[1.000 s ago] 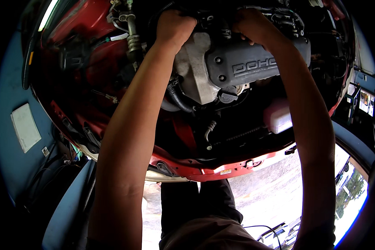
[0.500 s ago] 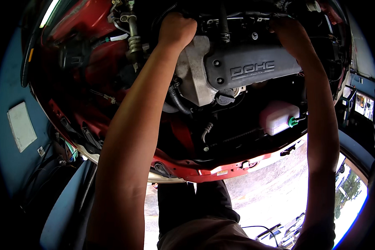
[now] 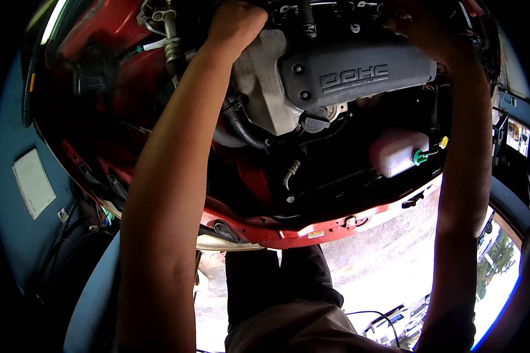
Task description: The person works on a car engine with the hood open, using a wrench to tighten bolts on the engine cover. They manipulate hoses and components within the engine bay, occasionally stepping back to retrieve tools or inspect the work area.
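Both my arms reach over the open engine bay of a red car. My left hand (image 3: 237, 25) is curled closed at the back of the engine, just beyond the bare metal cover (image 3: 265, 82); whatever its fingers hold is hidden. In shadow past the right end of the grey plastic engine cover (image 3: 359, 73) is my right hand (image 3: 421, 32). Its fingers are bent together near dark hoses and fittings, and what they grip cannot be made out. A black oil filler cap (image 3: 315, 120) sits at the front edge of the engine.
Right of the engine's front stands a white reservoir (image 3: 400, 156) with a green cap. A metal pipe (image 3: 172, 44) runs at the upper left. The red front panel (image 3: 300, 234) crosses between the engine bay and my legs. A white board (image 3: 34, 183) hangs on the blue wall.
The view has shifted, so the engine sits slightly higher in it. My right hand has moved rightward from the rear edge of the engine cover. My left hand remains closed at the back.
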Tool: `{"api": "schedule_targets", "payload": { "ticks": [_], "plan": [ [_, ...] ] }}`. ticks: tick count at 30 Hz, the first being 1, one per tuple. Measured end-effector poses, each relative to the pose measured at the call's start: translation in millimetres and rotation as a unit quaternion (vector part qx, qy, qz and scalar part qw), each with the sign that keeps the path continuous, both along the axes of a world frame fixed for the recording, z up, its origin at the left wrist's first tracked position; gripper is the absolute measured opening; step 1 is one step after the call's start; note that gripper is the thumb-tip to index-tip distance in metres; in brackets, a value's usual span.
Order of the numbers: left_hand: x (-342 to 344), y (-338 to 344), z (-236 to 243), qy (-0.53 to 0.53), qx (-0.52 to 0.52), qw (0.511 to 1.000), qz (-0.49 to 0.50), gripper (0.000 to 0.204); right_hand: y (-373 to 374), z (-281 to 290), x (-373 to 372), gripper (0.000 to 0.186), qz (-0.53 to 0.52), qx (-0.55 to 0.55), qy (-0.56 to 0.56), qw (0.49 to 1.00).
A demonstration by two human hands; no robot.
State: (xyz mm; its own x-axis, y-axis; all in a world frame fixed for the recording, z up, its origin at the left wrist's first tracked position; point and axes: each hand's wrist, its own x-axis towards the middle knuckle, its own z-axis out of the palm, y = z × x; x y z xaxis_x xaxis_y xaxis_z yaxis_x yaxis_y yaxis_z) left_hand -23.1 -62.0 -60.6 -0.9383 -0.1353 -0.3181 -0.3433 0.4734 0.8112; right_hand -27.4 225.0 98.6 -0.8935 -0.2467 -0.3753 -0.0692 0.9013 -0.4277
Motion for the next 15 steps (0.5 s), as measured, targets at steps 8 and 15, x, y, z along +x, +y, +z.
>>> {"api": "schedule_targets", "payload": {
  "ticks": [8,15],
  "plan": [
    [-1.1,-22.8,-2.5,0.216,-0.479,0.76,-0.382,0.017,-27.7,-27.5,-1.2,0.008,-0.005,0.048,0.026,0.998],
    [-5.0,-2.7,-7.3,0.016,-0.073,0.993,-0.087,0.028,-43.8,-74.0,-6.1,0.018,0.153,0.091,0.201,0.963]
  ]
}}
